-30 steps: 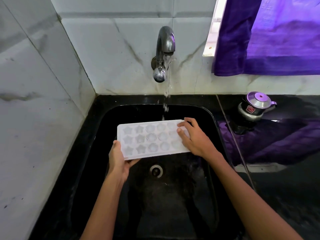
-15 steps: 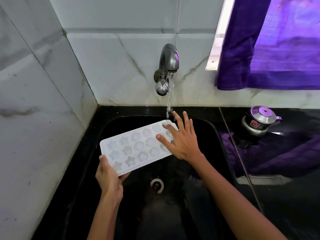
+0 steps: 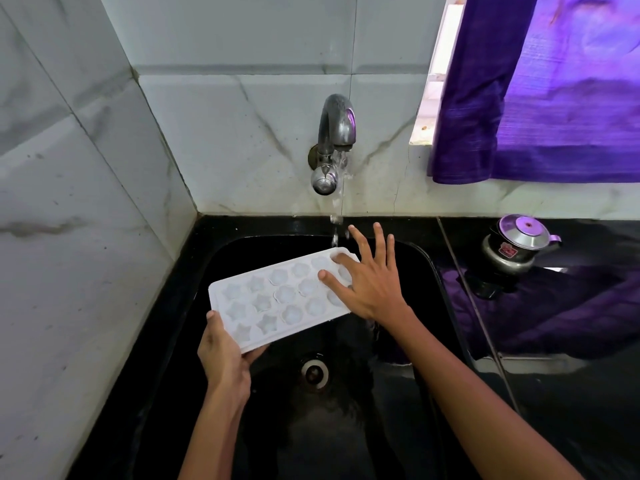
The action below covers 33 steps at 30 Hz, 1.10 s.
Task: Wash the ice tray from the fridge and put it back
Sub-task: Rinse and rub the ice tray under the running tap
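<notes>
Gripping the tray (image 3: 277, 297) by its corner at seven o'clock, the left hand (image 3: 225, 358) has its thumb on the top rim and its fingers curled underneath. That's the only firm hold in the picture. Over at three o'clock on the tray, the right hand (image 3: 367, 282) lies open and flat, fingers spread, thumb and forefinger resting on the end moulds, nothing clasped. It looks like a rub or a steadying touch, not a grasp.

The tray itself hangs in the air over the sink (image 3: 429, 306), tilted, its far end raised toward one o'clock where the stream from the tap (image 3: 334, 143) comes down just beside that top corner. Star and flower moulds face up. Below, at six o'clock, sits the drain (image 3: 314, 374).

My call on handling: thin white plastic, light, and it may flex if held at one corner. Wet as it is, it will be slick, so the rim edges are the places to pinch, one hand per short end, thumbs on top. Water pooled in the moulds adds little weight but will slosh.

Further out, at three o'clock on the black counter (image 3: 588, 393), a small steel pot (image 3: 517, 245) stands well apart, with a purple curtain (image 3: 554, 91) hanging above it.
</notes>
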### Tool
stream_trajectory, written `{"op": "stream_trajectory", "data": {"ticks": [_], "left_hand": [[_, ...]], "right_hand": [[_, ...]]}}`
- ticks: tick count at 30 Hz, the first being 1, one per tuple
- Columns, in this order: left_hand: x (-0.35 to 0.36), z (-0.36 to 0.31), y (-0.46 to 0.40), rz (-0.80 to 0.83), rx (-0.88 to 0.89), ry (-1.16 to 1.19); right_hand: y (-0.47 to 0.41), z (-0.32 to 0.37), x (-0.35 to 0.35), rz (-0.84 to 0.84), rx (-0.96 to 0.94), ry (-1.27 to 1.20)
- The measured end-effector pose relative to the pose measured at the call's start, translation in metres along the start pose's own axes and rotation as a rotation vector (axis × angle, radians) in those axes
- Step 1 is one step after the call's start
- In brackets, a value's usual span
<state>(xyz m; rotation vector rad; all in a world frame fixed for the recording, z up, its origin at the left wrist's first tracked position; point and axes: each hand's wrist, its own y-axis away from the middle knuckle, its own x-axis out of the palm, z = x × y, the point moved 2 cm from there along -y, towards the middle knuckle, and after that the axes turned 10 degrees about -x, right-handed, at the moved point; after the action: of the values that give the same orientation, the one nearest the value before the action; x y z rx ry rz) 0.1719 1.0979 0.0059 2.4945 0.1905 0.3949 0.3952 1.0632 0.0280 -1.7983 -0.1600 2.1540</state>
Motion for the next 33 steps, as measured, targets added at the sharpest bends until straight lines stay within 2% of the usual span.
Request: {"op": "stream_trajectory", "data": {"ticks": [15,22,27,33], "left_hand": [[-0.007,0.001,-0.008,0.042,-0.039,0.041],[-0.005,0.002,-0.006,0.057,-0.023,0.037],[-0.007,0.007,-0.004,0.065,-0.042,0.037],[-0.002,0.004,-0.004,0.079,-0.024,0.016]], "right_hand": [[-0.009,0.012,-0.009,-0.033,0.107,0.166],[-0.008,0.012,-0.006,0.096,0.075,0.255],[-0.010,0.007,-0.012,0.033,0.137,0.139],[-0.009,0.002,-0.016,0.120,0.127,0.060]]}}
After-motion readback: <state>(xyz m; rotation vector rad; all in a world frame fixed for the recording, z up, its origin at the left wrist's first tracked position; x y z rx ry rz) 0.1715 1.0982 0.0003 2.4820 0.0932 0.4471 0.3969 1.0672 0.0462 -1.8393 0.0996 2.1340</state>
